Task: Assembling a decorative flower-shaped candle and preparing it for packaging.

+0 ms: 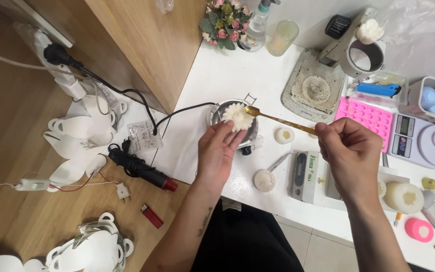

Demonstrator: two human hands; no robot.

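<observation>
Held over the small metal pot [232, 117]: a cream wax flower [237, 116], likely light and brittle, petals easy to break, best gripped under the base. Pinched there by the left hand [216, 151], fingers closed around it. Further right, gold spoon [278, 120] gripped by the right hand [351, 151], its bowl touching the flower.

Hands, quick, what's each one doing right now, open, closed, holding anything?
Left hand: closed on the white wax flower, over the metal pot.
Right hand: closed on the gold spoon, bowl at the flower.
</observation>
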